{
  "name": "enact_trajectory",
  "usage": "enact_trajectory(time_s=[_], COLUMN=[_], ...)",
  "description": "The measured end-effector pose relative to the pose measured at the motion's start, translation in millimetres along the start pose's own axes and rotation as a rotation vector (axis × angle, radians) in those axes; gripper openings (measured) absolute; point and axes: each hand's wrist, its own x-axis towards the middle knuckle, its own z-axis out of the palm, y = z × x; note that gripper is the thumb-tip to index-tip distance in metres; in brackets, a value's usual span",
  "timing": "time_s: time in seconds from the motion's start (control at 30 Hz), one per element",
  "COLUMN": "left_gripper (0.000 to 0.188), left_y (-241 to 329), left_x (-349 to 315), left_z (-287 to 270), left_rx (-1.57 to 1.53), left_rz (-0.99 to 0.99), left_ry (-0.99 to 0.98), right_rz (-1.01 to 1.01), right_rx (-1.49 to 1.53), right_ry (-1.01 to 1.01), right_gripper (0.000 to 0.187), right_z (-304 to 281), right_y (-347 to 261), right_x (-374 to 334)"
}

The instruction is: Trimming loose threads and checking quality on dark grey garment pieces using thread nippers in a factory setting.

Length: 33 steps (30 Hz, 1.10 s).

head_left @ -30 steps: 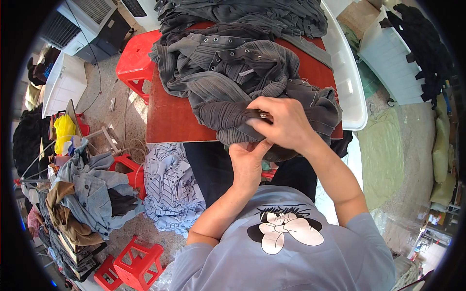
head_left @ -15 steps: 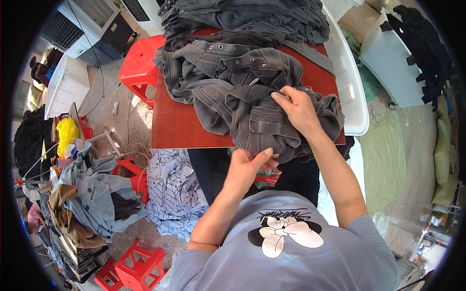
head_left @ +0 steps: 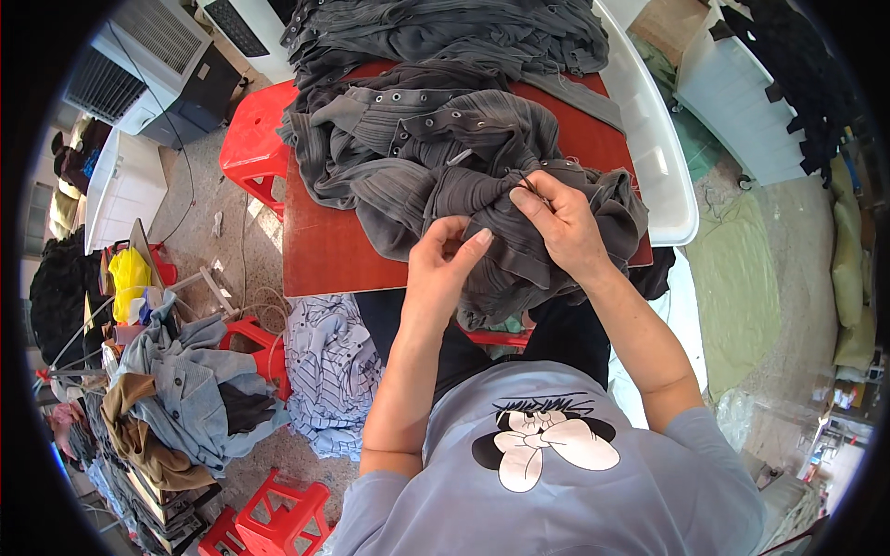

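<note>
A dark grey ribbed garment [head_left: 505, 255] with metal eyelets lies bunched on a red-brown board [head_left: 338, 255], its front part hanging over the near edge. My left hand [head_left: 443, 269] is closed on a fold at its near left, thumb and forefinger curled round the cloth. With thumb and fingertips, my right hand [head_left: 564, 227] pinches a dark edge of the garment farther right; a thin dark bit shows at the fingertips, too small to name. A short pale strip [head_left: 459, 157] lies on the cloth just beyond my hands.
More dark grey garments [head_left: 445, 37] are heaped at the far side. A white tub [head_left: 663, 167] stands along the board's right. Red stools [head_left: 255, 139] stand at the left. Striped shirts [head_left: 329, 371] and a pile of clothes [head_left: 195, 380] lie at the lower left.
My left hand has moved up from the garment's hanging front edge onto its upper folds, closer to my right hand. My right hand still pinches the cloth, and the view has shifted slightly.
</note>
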Motion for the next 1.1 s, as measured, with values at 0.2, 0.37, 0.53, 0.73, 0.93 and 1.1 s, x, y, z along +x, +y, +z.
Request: enact_trajectory(time_s=[0.2,0.37,0.53,0.73,0.93,1.1], left_gripper=[0.012,0.009,0.016,0.023,0.026,0.025], left_y=[0.3,16.0,14.1,16.0,14.6,15.5], left_x=[-9.3,-25.8,-32.6,-33.4,-35.9,-35.6], left_z=[-5.0,0.6,1.9,4.8,7.3,11.1], left_rx=[-0.445,-0.574,-0.603,-0.652,-0.699,-0.715], left_rz=[-0.083,-0.111,-0.013,-0.012,-0.031,-0.043], left_ry=[-0.125,-0.144,-0.113,-0.092,-0.092,-0.101], right_rz=[0.002,-0.050,-0.311,-0.567,-0.642,-0.678], right_rx=[-0.020,-0.396,-0.515,-0.574,-0.629,-0.674], right_ry=[0.011,0.041,0.045,-0.078,-0.072,-0.057], right_gripper=[0.025,0.026,0.025,0.029,0.031,0.031], right_z=[-4.6,-9.5,-20.3,-32.1,-30.7,-28.6], right_y=[-3.9,3.3,-30.1,-29.9,-24.6,-22.7], right_x=[1.2,-0.2,-27.2,-41.4,-45.3,-44.2])
